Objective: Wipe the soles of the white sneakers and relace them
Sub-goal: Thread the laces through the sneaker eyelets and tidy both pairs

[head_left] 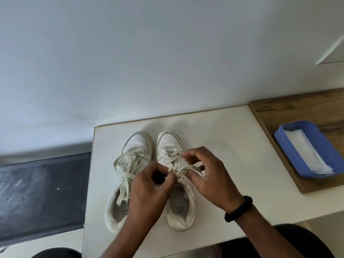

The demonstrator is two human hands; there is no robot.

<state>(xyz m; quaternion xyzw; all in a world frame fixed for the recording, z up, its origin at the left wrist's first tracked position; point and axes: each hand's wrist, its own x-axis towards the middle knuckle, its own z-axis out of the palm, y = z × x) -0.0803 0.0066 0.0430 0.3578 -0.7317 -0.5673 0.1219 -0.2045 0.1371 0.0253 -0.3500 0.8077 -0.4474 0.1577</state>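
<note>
Two white sneakers stand side by side, toes pointing away from me, on a cream table (232, 138). The left sneaker (136, 146) has its lace tied in a loose bow with the ends trailing into its opening. The right sneaker (170, 144) is laced, and both my hands work at its top eyelets. My left hand (149, 185) pinches the lace (176, 172) at the knot. My right hand (206, 174), with a black band on the wrist, holds the other lace strand with curled fingers.
A blue tray (287, 146) holding a white folded wipe (307, 155) sits on a wooden board (297, 108) at the right. A white wall rises behind the table. Dark floor lies to the left, below the table's edge. My knees show at the bottom.
</note>
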